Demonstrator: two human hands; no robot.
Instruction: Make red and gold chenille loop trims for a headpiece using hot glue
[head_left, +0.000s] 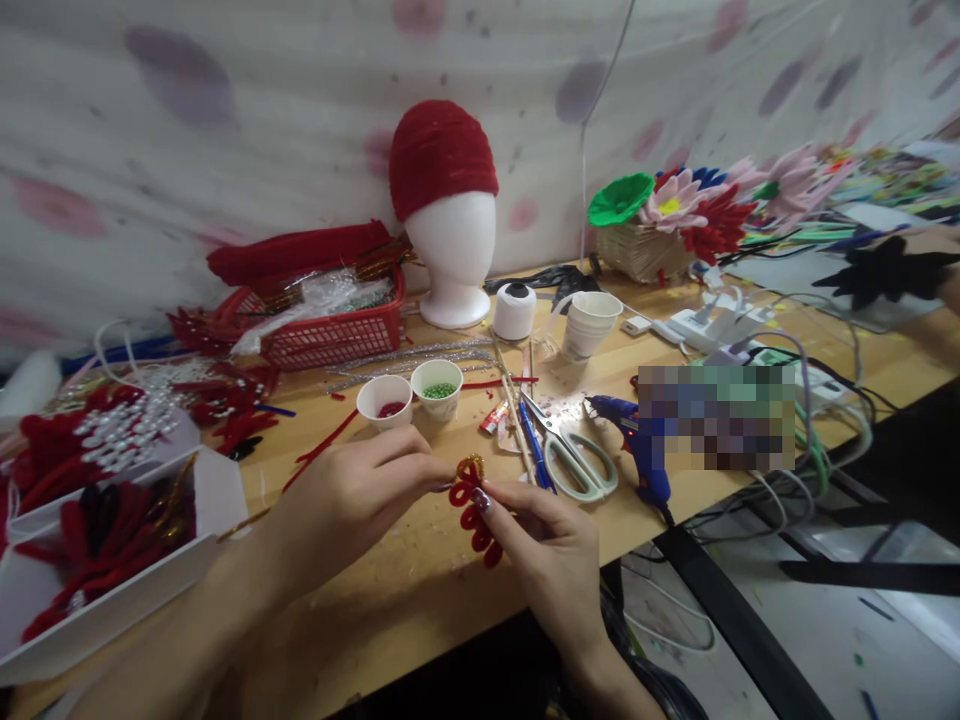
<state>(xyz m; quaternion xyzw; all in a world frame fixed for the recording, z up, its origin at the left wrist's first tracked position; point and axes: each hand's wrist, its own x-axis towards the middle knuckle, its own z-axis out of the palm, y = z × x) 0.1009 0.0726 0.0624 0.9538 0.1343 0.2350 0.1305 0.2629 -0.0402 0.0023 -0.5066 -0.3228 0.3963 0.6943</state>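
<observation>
In front of me, over the near edge of the table, is a looped red pipe-cleaner piece with a gold bit at its top. My right hand pinches it between thumb and fingers from the right. My left hand comes in from the left, its fingers closed at the upper loops by the gold part. The left fingertips are partly hidden. Just beyond stand a paper cup of red beads and a cup of green beads. Scissors and a blue pen lie past my right hand.
A blue glue gun sits on the right, near power strips and tangled cables. A white foam head wearing a red cap, a red basket and a thread spool stand behind. White boxes hold red pieces. Another person's hand shows far right.
</observation>
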